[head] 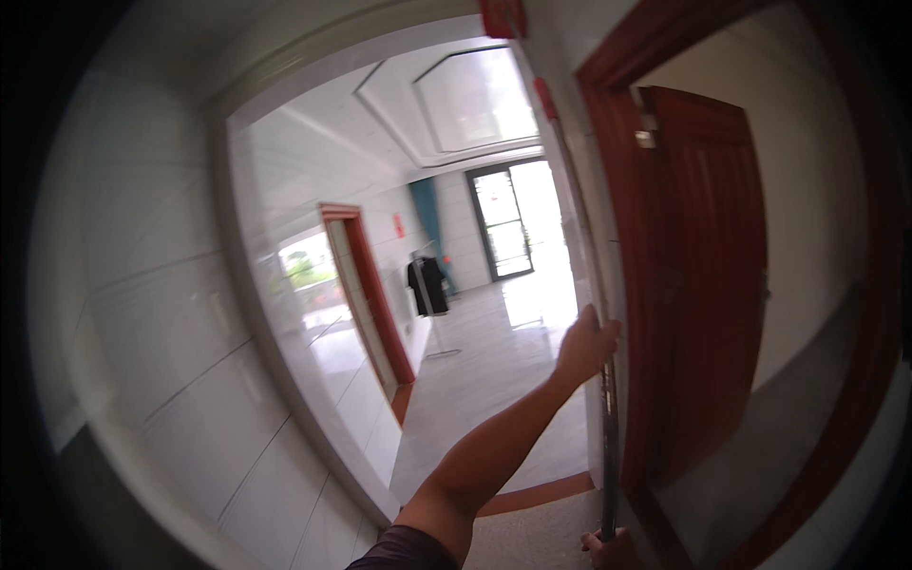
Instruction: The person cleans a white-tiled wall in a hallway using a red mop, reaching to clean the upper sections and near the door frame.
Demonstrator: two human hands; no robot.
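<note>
A long telescopic pole (608,427) rises almost upright along the right side of the doorway, leaning left toward its top. A red head (504,18) sits at its upper end, cut off by the picture's edge, so its kind is unclear. Below that, a red sleeve or joint (545,98) shows on the pole. My left hand (588,345) grips the shaft around its middle, with the arm stretched forward. Low down, my right hand (607,548) is closed around the pole's bottom part and is partly cut off by the lower edge.
A white-framed opening (267,313) leads into a bright tiled room. Inside stand a garment rack with a black shirt (429,286), a teal curtain (426,206) and a dark-framed glass door (502,224). On the right, a red wooden door (705,271) stands ajar. A brown threshold strip (538,494) crosses the floor.
</note>
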